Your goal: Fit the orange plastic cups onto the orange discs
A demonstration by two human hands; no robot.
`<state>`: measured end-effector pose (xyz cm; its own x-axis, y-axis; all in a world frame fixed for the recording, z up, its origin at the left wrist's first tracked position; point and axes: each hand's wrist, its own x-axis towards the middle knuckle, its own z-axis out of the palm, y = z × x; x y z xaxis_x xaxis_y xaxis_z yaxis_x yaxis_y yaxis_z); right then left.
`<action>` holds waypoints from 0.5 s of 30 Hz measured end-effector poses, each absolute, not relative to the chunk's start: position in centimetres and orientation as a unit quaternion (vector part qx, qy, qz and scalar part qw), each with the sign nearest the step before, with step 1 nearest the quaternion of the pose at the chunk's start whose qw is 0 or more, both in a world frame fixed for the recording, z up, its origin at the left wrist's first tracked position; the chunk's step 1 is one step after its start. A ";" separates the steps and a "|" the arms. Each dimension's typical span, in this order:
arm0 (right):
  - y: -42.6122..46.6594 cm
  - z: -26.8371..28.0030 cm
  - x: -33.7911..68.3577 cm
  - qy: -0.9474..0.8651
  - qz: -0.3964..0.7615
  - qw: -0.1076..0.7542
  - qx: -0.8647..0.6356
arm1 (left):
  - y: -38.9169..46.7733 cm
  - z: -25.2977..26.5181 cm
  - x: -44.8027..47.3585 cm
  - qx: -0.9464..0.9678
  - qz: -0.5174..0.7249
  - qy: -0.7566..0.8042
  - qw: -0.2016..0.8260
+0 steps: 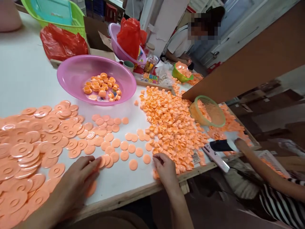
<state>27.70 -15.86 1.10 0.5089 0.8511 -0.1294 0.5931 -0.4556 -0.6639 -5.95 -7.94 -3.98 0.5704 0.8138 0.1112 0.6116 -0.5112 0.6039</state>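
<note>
The work looks like sorting or joining little orange parts, and the step in hand seems to be picking them up. The left hand point(78, 178) has bent fingers, and their tips are at the small flat discs point(133, 164); I cannot tell if it pinches one. The right hand point(165, 168) is half curled at the near edge of a big heap of little orange cups point(166, 127), and I cannot tell if it has a piece in it. The small discs lie loose on the white table point(26, 76), between the cups and a big spread of wider orange discs point(22, 149) on the left. More cups point(102, 81) sit in a pink bowl point(71, 76) behind the small discs. The next move seems to call for a soft pinch on just one thin disc, because many overlap. I can read no brand or word: the can point(151, 63) and the bright sheet with colored squares point(150, 78) have prints too small to read.
</note>
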 end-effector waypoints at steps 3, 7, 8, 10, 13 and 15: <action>-16.6 1.8 28.3 -0.460 0.204 0.249 -0.827 | -8.2 -3.5 -6.0 0.846 0.197 0.430 0.247; -18.2 1.7 29.0 -0.475 0.223 0.187 -0.830 | -7.5 -3.1 -8.0 0.829 0.201 0.486 0.192; -18.4 1.4 29.0 -0.478 0.223 0.174 -0.832 | -7.5 -3.0 -8.3 0.828 0.204 0.488 0.187; -18.4 0.8 28.3 -0.487 0.222 0.160 -0.830 | -7.5 -2.7 -8.2 0.831 0.205 0.482 0.187; -17.8 0.7 26.5 -0.519 0.251 0.178 -0.797 | -7.7 -2.2 -6.4 0.842 0.183 0.468 0.196; -17.4 1.0 25.7 -0.530 0.262 0.197 -0.782 | -7.9 -2.0 -5.2 0.841 0.172 0.469 0.206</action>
